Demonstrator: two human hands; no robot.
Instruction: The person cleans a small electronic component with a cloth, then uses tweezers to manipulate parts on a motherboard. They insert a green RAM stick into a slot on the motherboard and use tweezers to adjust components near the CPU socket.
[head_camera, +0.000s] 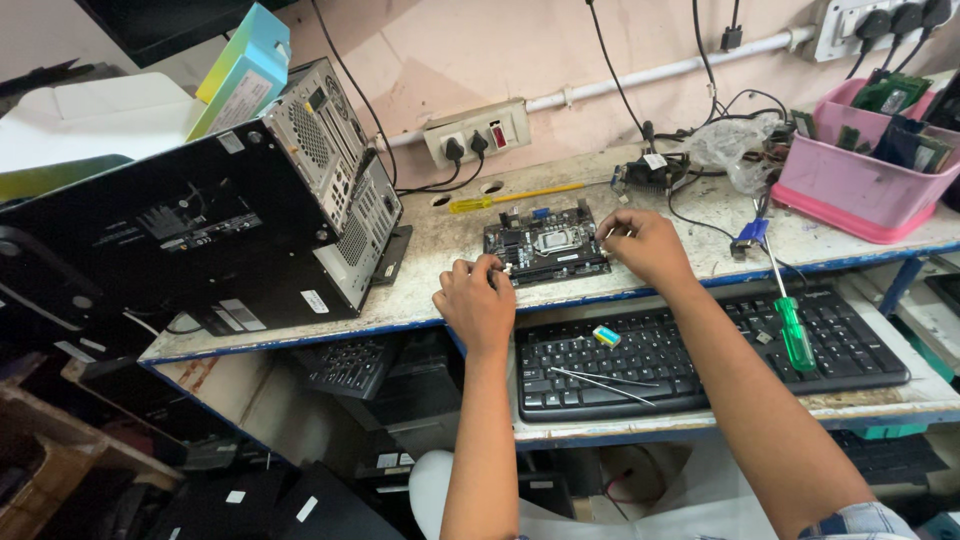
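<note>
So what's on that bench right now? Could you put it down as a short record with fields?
Setting: worn workbench against a pink wall
Left hand: on the near left corner of a small motherboard
Right hand: at the board's right edge, fingers curled
Behind the board: yellow screwdriver
Left side: computer case lying on the bench
Lower shelf: black keyboard with a green screwdriver across it
Right side: pink tub holding circuit boards

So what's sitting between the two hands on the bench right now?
In the head view, a small black motherboard lies flat on the workbench between them; the left hand touches its near-left corner, the right hand its right edge.
</note>
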